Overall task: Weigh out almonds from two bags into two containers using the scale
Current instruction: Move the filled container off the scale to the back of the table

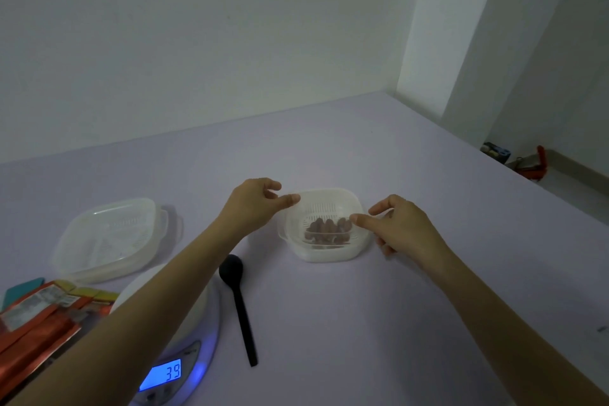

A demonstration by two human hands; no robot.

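Observation:
A white strainer container point(324, 254) holding several almonds point(328, 229) sits on the table ahead of me. My left hand point(255, 204) is at its back-left corner, with the thumb tip touching the rim and the fingers loosely curled above it. My right hand point(400, 227) is at the right rim, its thumb reaching over the edge and its fingers loosely curled beside the wall. A second, clear container point(108, 237) lies at the left. The scale point(184, 349), partly under my left forearm, shows 39 on a blue display. Orange almond bags point(39, 323) lie at the lower left.
A black spoon point(239, 303) lies between the scale and the white container, its handle pointing toward me. The table's right edge point(527, 181) drops to the floor, where small items point(514, 160) lie. A wall runs behind the table.

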